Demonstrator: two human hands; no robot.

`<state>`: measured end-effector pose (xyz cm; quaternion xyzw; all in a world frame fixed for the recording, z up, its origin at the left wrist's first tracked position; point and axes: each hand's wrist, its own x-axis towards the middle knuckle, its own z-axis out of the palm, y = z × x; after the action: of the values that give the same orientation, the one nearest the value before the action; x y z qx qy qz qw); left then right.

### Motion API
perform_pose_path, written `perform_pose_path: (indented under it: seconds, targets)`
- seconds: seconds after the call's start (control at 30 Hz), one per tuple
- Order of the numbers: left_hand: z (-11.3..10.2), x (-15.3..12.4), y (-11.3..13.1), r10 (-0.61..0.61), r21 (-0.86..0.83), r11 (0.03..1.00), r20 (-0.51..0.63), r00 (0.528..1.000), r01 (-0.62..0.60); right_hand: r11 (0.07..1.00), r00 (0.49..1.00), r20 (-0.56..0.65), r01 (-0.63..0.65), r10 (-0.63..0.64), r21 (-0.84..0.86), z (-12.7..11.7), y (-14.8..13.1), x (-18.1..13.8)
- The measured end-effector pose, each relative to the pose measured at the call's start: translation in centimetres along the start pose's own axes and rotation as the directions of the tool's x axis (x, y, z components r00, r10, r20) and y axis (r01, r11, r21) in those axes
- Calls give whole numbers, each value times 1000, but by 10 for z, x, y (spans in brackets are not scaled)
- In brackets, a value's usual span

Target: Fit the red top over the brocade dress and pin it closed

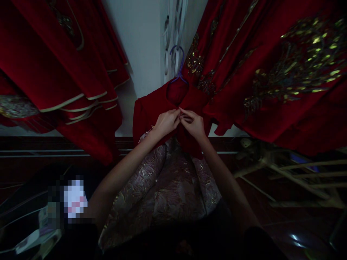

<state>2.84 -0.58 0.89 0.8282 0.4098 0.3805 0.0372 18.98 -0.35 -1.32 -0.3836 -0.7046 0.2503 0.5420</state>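
A short red jacket (pixel 148 108) hangs in front of me on a purple hanger (pixel 182 59), whose hook goes over a pale metal bar. My left hand (pixel 166 122) pinches the jacket's front edge just below the neckline. Right beside it, my right hand (pixel 193 122) pinches the opposite front edge, and the fingertips of both hands meet at the middle. Whatever small fastening may be between the fingers is hidden. Under the jacket, a shiny brocade skirt (pixel 173 180) with a leaf-like pattern spreads down toward me.
Red garments with pale trim (pixel 67 72) hang on the left. More red garments with gold sequins (pixel 306 61) hang on the right. A wooden rack-like frame (pixel 292 173) stands low at the right. A dark bag-like object (pixel 27 202) lies at the lower left, partly blurred out.
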Motion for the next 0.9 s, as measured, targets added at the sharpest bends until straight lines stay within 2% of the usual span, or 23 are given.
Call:
perform_pose_path:
  seconds: [0.13,0.2,0.3,0.37,0.43,0.53,0.6,0.67,0.73,0.8,0.87,0.9]
  targets:
    - [17,-8,3,-186,-136,977,-169,968,164,1000,998,69,-15,14,15,16,2,-24]
    - [21,-10,4,-241,-229,953,-171,955,200,1000,995,99,-2,4,-18,26,10,-44]
    - [21,-10,2,-240,-379,909,-130,962,175,989,997,3,-83,83,-120,35,29,-70]
    - [19,-9,1,-222,-447,883,-132,966,142,974,985,-69,-168,159,-155,35,40,-79]
    - [22,-9,-1,-252,-487,862,-170,953,141,963,978,-61,-207,199,-173,28,44,-79]
    - [39,-14,-3,-415,-619,758,-215,884,205,965,980,9,-195,200,-175,9,39,-72]
    - [54,-22,-4,-541,-751,597,-119,833,281,967,978,20,-202,208,-153,-6,30,-65]
    - [63,-32,-5,-583,-836,423,45,811,350,970,977,8,-213,215,-119,-18,21,-60]
    - [64,-43,-7,-516,-871,288,209,830,398,972,975,-6,-220,220,-85,-27,10,-57]
    - [55,-54,-9,-376,-867,190,368,850,460,975,974,64,-212,216,-71,-31,-3,-57]
    - [41,-64,-12,-256,-839,179,465,847,514,979,953,227,-184,200,-89,-32,-19,-58]
    - [33,-68,-14,-228,-830,223,465,855,511,982,935,304,-158,181,-101,-32,-27,-59]
